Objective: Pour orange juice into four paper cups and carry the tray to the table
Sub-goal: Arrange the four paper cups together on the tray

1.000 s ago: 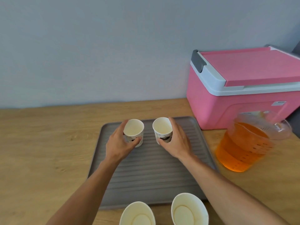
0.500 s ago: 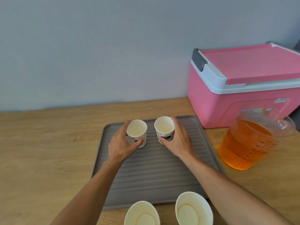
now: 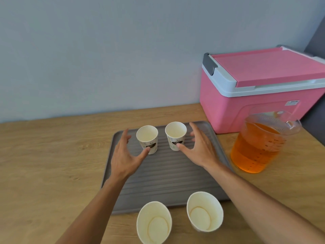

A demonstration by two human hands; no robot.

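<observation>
Two printed paper cups stand upright at the far end of the grey ribbed tray (image 3: 168,175), side by side with a small gap between them: the left cup (image 3: 147,139) and the right cup (image 3: 175,135), both empty. The left hand (image 3: 125,155) is spread wide around the left cup, fingers to its left, thumb tip right at its base (touching or just shy, hard to call), holding nothing. The right hand (image 3: 198,148) is just as open beside the right cup, thumb tip near its lower wall, gripping nothing. Two more empty paper cups sit on the wooden counter (image 3: 45,155) just in front of the tray: one (image 3: 153,222) on the left, one (image 3: 204,211) on the right. The clear measuring jug (image 3: 260,143) of orange juice stands right of the tray, in front of the closed pink cooler box (image 3: 255,88).
</observation>
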